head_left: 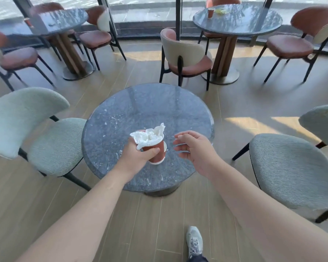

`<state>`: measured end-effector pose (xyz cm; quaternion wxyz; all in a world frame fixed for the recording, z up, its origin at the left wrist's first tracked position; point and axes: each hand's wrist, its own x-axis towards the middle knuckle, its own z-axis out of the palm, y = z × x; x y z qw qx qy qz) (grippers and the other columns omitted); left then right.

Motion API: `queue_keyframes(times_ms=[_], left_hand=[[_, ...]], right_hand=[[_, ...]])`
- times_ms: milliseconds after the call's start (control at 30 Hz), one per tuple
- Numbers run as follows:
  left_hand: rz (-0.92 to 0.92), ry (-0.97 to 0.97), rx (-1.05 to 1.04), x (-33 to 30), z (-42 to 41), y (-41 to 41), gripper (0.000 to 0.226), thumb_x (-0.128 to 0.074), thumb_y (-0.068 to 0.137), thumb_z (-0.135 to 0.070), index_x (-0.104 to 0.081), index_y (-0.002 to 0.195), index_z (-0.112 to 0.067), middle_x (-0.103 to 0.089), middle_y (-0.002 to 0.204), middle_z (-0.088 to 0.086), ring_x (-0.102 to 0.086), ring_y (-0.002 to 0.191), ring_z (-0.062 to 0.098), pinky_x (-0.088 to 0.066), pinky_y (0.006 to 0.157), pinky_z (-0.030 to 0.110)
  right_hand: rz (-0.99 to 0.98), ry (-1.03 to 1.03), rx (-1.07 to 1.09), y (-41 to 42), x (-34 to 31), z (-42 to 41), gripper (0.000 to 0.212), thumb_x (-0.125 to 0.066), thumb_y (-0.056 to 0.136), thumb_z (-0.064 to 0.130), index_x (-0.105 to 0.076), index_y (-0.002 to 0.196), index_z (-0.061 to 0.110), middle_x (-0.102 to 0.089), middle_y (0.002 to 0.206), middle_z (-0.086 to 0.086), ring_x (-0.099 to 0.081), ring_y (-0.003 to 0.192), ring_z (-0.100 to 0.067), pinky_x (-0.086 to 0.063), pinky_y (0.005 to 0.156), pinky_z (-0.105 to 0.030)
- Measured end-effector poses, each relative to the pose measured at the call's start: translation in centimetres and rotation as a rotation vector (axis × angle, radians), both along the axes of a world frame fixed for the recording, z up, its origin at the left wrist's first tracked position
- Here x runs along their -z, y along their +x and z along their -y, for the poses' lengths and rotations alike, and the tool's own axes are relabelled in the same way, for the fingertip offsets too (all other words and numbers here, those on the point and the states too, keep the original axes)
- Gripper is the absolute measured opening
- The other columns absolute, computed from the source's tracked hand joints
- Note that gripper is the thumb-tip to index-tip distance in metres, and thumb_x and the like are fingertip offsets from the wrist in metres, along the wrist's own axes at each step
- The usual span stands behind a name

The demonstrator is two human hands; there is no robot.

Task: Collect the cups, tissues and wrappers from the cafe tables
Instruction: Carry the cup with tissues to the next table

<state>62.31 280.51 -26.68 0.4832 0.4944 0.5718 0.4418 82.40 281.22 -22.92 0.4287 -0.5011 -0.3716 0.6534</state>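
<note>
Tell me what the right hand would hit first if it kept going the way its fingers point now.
Probably the red cup stuffed with tissue, held in the left hand. The right hand is open, its fingers pointing left toward the cup across a small gap. Depth is uncertain; it could pass just behind.

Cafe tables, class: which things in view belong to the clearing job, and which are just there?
Job: red cup in left hand; tissue stuffed inside; cup and wrapper on far right table.
Just there: chairs; near table; right hand, holding nothing.
</note>
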Motion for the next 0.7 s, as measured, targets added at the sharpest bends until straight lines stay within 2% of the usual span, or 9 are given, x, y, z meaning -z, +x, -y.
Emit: queue_keyframes(times_ms=[67,133,233,300,367,500,600,700], left_hand=[[-0.032,-0.016,-0.056,0.8,-1.2,1.0,0.067,-0.083,0.066,-0.017,-0.056,0.127,-0.021,-0.072,0.118,0.001,-0.069,0.107,0.014,-0.056,0.091,0.03],[-0.064,-0.013,-0.104,1.6,-2.1,1.8,0.074,-0.088,0.067,-0.008,-0.051,0.13,-0.015,-0.07,0.12,0.005,-0.067,0.107,0.012,-0.054,0.093,0.031],[-0.149,0.009,-0.139,3.0,-3.1,2.9,0.069,-0.086,0.072,0.009,-0.048,0.124,-0.014,-0.068,0.11,-0.005,-0.066,0.093,-0.01,-0.05,0.082,0.013],[-0.204,0.026,-0.175,4.0,-3.6,3.4,0.069,-0.086,0.07,0.011,-0.047,0.117,-0.019,-0.066,0.104,-0.012,-0.064,0.085,-0.017,-0.047,0.074,0.006],[-0.214,0.033,-0.221,5.1,-4.1,3.2,0.069,-0.087,0.069,0.009,-0.047,0.115,-0.023,-0.066,0.103,-0.014,-0.064,0.085,-0.017,-0.047,0.073,0.006],[-0.185,-0.002,-0.269,7.0,-5.3,2.0,0.073,-0.089,0.071,0.002,-0.047,0.125,-0.023,-0.065,0.113,-0.015,-0.066,0.096,-0.01,-0.053,0.082,0.015],[-0.194,0.005,-0.305,8.6,-6.5,1.6,0.074,-0.091,0.068,0.0,-0.048,0.12,-0.03,-0.065,0.112,-0.016,-0.066,0.096,-0.011,-0.05,0.078,0.01],[-0.183,-0.029,-0.298,10.1,-7.1,1.7,0.074,-0.093,0.061,-0.019,-0.048,0.115,-0.042,-0.067,0.109,-0.024,-0.067,0.1,-0.006,-0.052,0.081,0.016]], right_hand=[[-0.022,-0.036,-0.024,0.5,1.0,-1.9,0.01,-0.06,0.079,0.018,-0.068,0.084,0.014,-0.071,0.076,-0.003,-0.064,0.063,-0.014,-0.047,0.056,-0.025],[-0.032,-0.071,-0.047,1.0,2.0,-3.5,0.015,-0.061,0.072,0.023,-0.069,0.083,0.015,-0.071,0.078,-0.005,-0.064,0.065,-0.015,-0.048,0.055,-0.024],[-0.041,-0.1,-0.093,1.2,3.5,-5.6,0.015,-0.06,0.071,0.023,-0.069,0.082,0.017,-0.071,0.077,-0.003,-0.064,0.064,-0.014,-0.049,0.055,-0.023],[-0.045,-0.115,-0.116,1.1,4.4,-6.5,0.014,-0.058,0.075,0.02,-0.069,0.082,0.017,-0.071,0.076,-0.002,-0.065,0.064,-0.013,-0.05,0.055,-0.023],[-0.036,-0.123,-0.128,0.8,5.3,-7.5,0.013,-0.056,0.082,0.015,-0.069,0.083,0.017,-0.071,0.077,-0.002,-0.065,0.066,-0.014,-0.05,0.055,-0.023],[-0.03,-0.134,-0.129,0.6,6.5,-9.2,0.015,-0.055,0.089,0.012,-0.069,0.087,0.014,-0.07,0.078,-0.003,-0.065,0.067,-0.014,-0.05,0.056,-0.023],[-0.039,-0.153,-0.122,0.6,7.5,-9.8,0.014,-0.055,0.089,0.012,-0.069,0.09,0.013,-0.07,0.078,-0.003,-0.066,0.066,-0.013,-0.05,0.055,-0.023],[-0.018,-0.179,-0.098,0.7,8.7,-10.6,0.014,-0.055,0.089,0.01,-0.069,0.088,0.012,-0.071,0.077,-0.003,-0.064,0.065,-0.014,-0.05,0.054,-0.023]])
